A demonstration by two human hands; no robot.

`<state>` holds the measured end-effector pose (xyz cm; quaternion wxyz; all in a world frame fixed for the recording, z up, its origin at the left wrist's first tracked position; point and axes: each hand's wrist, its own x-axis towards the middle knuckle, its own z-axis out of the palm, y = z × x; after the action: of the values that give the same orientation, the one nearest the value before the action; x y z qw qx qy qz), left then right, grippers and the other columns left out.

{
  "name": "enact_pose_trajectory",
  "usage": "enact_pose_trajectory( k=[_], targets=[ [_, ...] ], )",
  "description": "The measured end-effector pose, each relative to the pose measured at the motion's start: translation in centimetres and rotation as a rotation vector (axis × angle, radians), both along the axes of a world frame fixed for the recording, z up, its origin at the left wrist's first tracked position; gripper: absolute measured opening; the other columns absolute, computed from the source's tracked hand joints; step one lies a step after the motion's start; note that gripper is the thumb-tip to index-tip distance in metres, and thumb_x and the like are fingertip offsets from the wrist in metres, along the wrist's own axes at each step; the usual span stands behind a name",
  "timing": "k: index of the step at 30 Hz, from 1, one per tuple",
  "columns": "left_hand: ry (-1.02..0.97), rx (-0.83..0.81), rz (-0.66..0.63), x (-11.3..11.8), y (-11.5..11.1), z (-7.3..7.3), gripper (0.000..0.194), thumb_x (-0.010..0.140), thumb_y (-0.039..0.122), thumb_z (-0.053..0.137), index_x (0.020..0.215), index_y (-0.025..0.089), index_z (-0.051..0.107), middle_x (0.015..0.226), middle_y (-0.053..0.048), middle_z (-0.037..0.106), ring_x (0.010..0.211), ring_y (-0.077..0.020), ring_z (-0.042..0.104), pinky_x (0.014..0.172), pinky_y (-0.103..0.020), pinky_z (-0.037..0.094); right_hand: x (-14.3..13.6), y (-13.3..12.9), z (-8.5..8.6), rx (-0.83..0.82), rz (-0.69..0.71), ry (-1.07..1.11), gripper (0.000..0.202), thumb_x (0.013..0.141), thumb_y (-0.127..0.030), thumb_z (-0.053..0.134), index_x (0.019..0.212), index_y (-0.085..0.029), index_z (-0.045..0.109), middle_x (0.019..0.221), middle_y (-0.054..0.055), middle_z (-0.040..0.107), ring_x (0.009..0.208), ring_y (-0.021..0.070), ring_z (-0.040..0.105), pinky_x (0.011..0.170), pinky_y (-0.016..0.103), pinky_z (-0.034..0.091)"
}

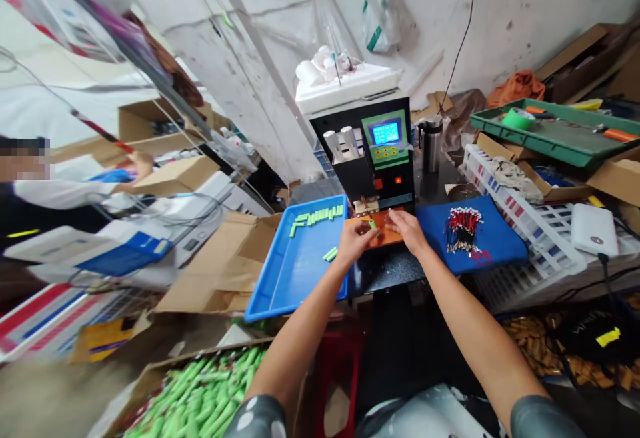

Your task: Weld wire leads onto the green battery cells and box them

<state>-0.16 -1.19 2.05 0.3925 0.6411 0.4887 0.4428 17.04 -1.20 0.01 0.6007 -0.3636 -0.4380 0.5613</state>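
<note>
My left hand (356, 238) is closed round a small green cell (372, 224) over the orange plate (383, 235) at the foot of a black machine (360, 148) with a lit screen. Just to the right, my right hand (404, 228) has its fingers pressed together near the cell; what they hold is too small to make out. A blue tray (300, 278) on the left bears a row of green cells (325, 214) and a few loose ones (330, 253). Red and black wires (464, 230) lie bunched on a blue cloth (505, 245) at the right.
A box of green cells (200, 398) stands at the lower left. Beyond the cloth are a white basket (530, 231), a green tray (555, 145) and a white power bank (594, 229). A steel flask (431, 145) stands beside the machine. Another person is at the far left.
</note>
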Motion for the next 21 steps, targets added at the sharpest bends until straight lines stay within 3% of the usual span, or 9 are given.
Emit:
enact_pose_trajectory(
  k=[5, 9, 16, 21],
  targets=[
    [-0.121, -0.07, -0.004, -0.2, -1.9, 1.3, 0.03, 0.068, 0.04, 0.079, 0.073, 0.013, 0.068, 0.065, -0.002, 0.061, 0.059, -0.0122, 0.053, 0.056, -0.022, 0.039, -0.4, -4.4, -0.8, -0.004, -0.088, -0.062, 0.046, 0.074, -0.057, 0.071, 0.091, -0.015, 0.064, 0.08, 0.004, 0.062, 0.071, 0.0159, 0.06, 0.056, 0.024, 0.051],
    [-0.199, -0.061, 0.011, 0.4, -3.0, 2.4, 0.029, 0.066, 0.038, 0.081, 0.074, 0.013, 0.068, 0.07, -0.002, 0.062, 0.065, -0.0122, 0.055, 0.06, -0.022, 0.041, -1.8, -6.8, -0.8, -0.052, 0.015, -0.11, 0.041, 0.07, -0.051, 0.073, 0.087, -0.015, 0.061, 0.064, -0.002, 0.055, 0.05, 0.0109, 0.049, 0.042, 0.022, 0.041],
    [-0.201, -0.015, 0.055, 1.5, -4.0, 2.0, 0.028, 0.067, 0.038, 0.08, 0.074, 0.014, 0.067, 0.067, -0.002, 0.061, 0.061, -0.0122, 0.054, 0.055, -0.022, 0.04, -4.0, -7.1, -0.1, -0.032, 0.032, -0.1, 0.034, 0.07, -0.05, 0.07, 0.072, -0.018, 0.058, 0.05, -0.004, 0.05, 0.04, 0.0097, 0.041, 0.038, 0.022, 0.032],
    [-0.222, -0.014, 0.065, 1.9, -4.6, 1.4, 0.033, 0.069, 0.04, 0.077, 0.083, 0.014, 0.063, 0.07, -0.001, 0.062, 0.061, -0.0123, 0.056, 0.055, -0.022, 0.042, -4.1, -7.6, -0.4, -0.034, 0.023, -0.103, 0.03, 0.07, -0.046, 0.068, 0.064, -0.019, 0.056, 0.046, -0.004, 0.049, 0.039, 0.0092, 0.039, 0.038, 0.021, 0.029]
  ],
)
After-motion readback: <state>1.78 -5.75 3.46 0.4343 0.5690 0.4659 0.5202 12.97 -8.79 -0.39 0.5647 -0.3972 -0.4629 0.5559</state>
